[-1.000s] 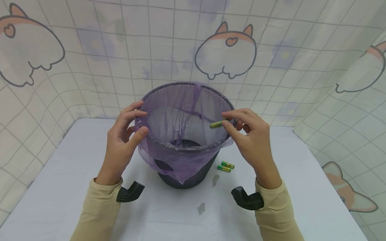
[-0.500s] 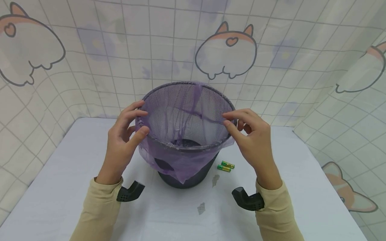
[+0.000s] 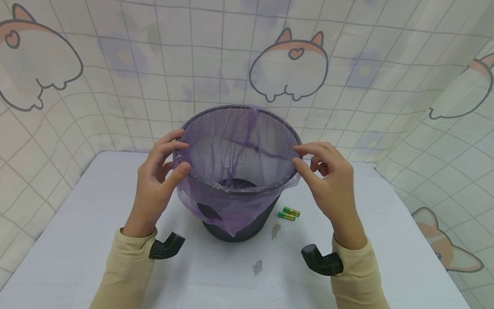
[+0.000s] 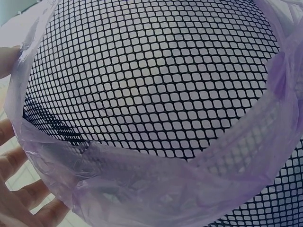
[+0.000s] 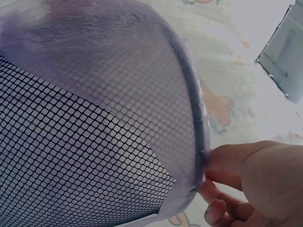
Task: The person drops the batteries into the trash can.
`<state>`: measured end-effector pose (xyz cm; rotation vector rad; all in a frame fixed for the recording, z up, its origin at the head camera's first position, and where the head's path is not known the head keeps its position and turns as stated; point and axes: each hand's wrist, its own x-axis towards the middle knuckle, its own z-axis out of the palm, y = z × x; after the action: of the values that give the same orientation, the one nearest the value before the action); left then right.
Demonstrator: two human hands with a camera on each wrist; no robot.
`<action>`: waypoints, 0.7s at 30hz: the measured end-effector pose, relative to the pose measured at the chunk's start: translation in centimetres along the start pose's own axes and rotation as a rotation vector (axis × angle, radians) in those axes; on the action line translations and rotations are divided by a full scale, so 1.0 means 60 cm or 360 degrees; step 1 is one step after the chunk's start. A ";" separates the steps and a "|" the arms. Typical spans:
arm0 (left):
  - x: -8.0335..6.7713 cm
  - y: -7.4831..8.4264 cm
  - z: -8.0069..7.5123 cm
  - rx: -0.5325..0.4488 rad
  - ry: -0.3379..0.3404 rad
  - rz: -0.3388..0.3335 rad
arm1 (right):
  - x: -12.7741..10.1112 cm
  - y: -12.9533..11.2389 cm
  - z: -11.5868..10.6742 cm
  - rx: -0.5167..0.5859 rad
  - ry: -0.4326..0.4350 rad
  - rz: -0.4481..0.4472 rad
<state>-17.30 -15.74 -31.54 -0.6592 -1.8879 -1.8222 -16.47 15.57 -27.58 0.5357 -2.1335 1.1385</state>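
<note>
The round black mesh bin (image 3: 247,236) stands upright on the white table (image 3: 212,279), its rim covered by a translucent purple plastic liner (image 3: 239,208) that folds down outside. At the rim's left side rests your left hand (image 3: 156,167), its fingers spread and its thumb over the edge, placed as it was one second ago. Your right hand (image 3: 328,176) is at the opposite side, thumb and index finger narrowly parted; you cannot tell whether they touch the liner. The battery they pinched one second ago is gone from them, and the hand has shifted slightly outward. Two green-and-gold cylindrical batteries (image 3: 287,216) lie unmoved beside the bin's right side, close together. Nearer you are two grey patches (image 3: 257,268); beyond the table hangs a pale, grid-patterned backdrop (image 3: 216,56) printed with cartoon animals.
</note>
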 end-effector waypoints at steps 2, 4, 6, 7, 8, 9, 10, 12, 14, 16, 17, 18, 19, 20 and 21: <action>0.000 0.000 0.000 0.0008 0.0001 -0.0001 | -0.002 0.001 -0.002 -0.0022 0.0005 0.0003; 0.000 0.001 0.000 0.0015 0.0002 -0.0004 | -0.003 0.003 -0.003 -0.0045 0.0012 0.0002; 0.000 0.001 0.000 0.0028 0.0004 -0.0004 | -0.004 0.003 -0.004 -0.0054 0.0017 0.0005; 0.000 0.001 0.000 0.0036 0.0005 -0.0004 | -0.005 0.004 -0.005 -0.0056 0.0024 0.0001; 0.000 0.001 0.000 0.0039 0.0006 -0.0004 | -0.005 0.004 -0.006 -0.0055 0.0028 0.0002; 0.000 0.002 0.001 0.0043 0.0007 -0.0002 | -0.006 0.004 -0.007 -0.0055 0.0031 0.0001; 0.000 0.002 0.000 0.0044 0.0007 0.0000 | -0.006 0.004 -0.007 -0.0059 0.0034 0.0001; 0.000 0.002 0.000 0.0049 0.0008 -0.0001 | -0.008 0.005 -0.009 -0.0058 0.0041 0.0002; -0.001 0.002 0.001 0.0048 0.0008 0.0001 | -0.009 0.006 -0.011 -0.0051 0.0052 0.0005; 0.000 0.003 0.000 0.0048 0.0008 0.0001 | -0.010 0.007 -0.012 -0.0046 0.0061 0.0007; 0.000 0.003 0.001 0.0051 0.0008 0.0002 | -0.011 0.007 -0.013 -0.0043 0.0067 0.0010; 0.000 0.002 0.001 0.0049 0.0007 0.0005 | -0.012 0.008 -0.014 -0.0039 0.0073 0.0014; 0.000 0.002 0.001 0.0052 0.0006 0.0007 | -0.013 0.008 -0.015 -0.0040 0.0078 0.0019; 0.000 0.002 0.001 0.0053 0.0006 0.0008 | -0.014 0.008 -0.016 -0.0041 0.0081 0.0026; 0.000 0.002 0.001 0.0052 0.0005 0.0009 | -0.015 0.009 -0.017 -0.0049 0.0085 0.0034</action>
<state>-17.22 -15.70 -31.46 -0.6494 -1.9079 -1.7837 -15.81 16.76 -28.08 0.4648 -2.1122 1.1172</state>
